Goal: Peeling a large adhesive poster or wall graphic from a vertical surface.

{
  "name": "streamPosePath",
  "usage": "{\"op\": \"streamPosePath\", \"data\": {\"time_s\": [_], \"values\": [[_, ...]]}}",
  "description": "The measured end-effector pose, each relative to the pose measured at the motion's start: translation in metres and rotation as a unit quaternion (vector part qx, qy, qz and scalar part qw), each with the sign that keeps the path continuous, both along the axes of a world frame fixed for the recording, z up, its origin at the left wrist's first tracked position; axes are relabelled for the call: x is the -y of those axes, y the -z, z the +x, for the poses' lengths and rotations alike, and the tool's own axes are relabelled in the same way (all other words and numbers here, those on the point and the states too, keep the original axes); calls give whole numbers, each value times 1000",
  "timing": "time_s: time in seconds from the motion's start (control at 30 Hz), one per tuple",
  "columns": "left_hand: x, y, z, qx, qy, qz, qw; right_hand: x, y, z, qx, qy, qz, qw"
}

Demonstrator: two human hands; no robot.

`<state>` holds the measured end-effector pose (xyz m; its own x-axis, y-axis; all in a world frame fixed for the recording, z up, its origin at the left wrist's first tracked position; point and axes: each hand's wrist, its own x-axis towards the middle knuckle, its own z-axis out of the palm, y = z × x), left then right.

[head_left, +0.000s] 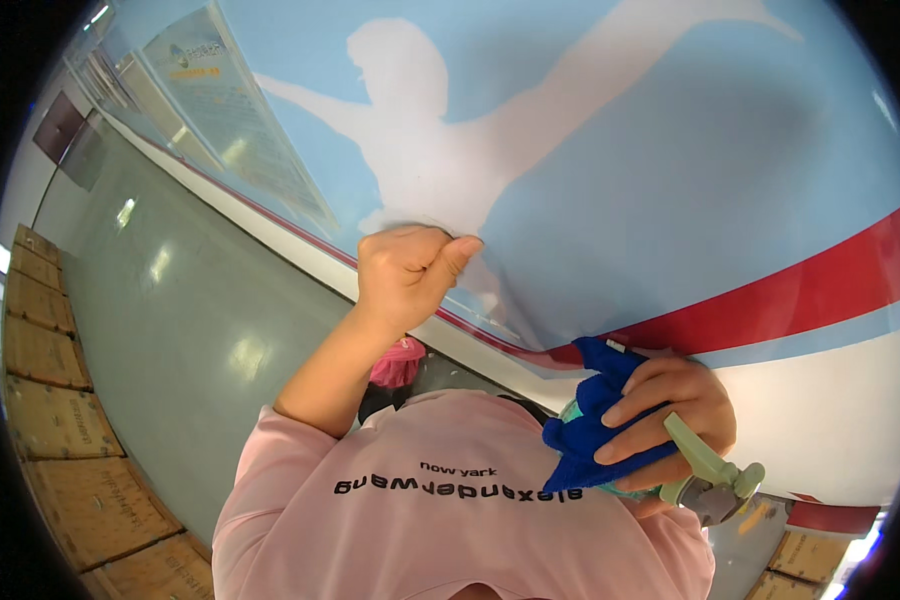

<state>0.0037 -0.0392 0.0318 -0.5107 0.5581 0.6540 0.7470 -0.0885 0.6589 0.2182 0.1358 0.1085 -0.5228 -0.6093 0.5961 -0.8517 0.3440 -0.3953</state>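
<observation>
My left hand point(407, 272) is raised against the wall panel point(610, 240), over a white figure silhouette point(410, 120). Its fingers are curled into a fist with the thumb lying along the side; whatever may be inside the grip is hidden. Lower on the right, my right hand point(670, 410) grips a spray bottle with a light green trigger head point(710, 475) and a pale teal body. A blue cloth point(605, 400) is bunched between these fingers and the bottle, covering much of it. The cloth's upper corner lies close to the wall; contact is hard to tell.
A framed notice board point(230, 120) hangs on the wall at upper left. Stacked brown cardboard boxes point(65, 420) line the left side across a glossy grey floor point(180, 290); more boxes point(808, 555) stand at lower right. Something pink point(398, 362) shows below my left forearm.
</observation>
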Motion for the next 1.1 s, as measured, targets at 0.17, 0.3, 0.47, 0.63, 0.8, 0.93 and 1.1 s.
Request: {"op": "streamPosePath", "data": {"time_s": [0.17, 0.3, 0.47, 0.63, 0.8, 0.93, 1.1], "values": [[-1, 2, 5, -3, -41, 67, 997, 3, 2, 2, -3, 17, -19, 1000], [4, -7, 13, -153, -152, 91, 972, 2, 5, 1, -1, 8, -21, 1000], [-7, -5, 1, -133, -130, 91, 978, 3, 3, 0, -15, -1, -16, 1000], [-8, 2, -3, -108, -89, 120, 983, 1, 4, -1, -10, 5, -8, 1000], [-8, -3, -3, -88, -71, 127, 986, -1, 1, -2, -3, 6, 3, 1000], [-2, -3, -4, -57, -54, 95, 992, 1, 4, -1, -9, 12, -6, 1000], [1, -13, 10, -59, -86, 65, 992, 4, 6, 1, -7, 24, -14, 1000]]}}
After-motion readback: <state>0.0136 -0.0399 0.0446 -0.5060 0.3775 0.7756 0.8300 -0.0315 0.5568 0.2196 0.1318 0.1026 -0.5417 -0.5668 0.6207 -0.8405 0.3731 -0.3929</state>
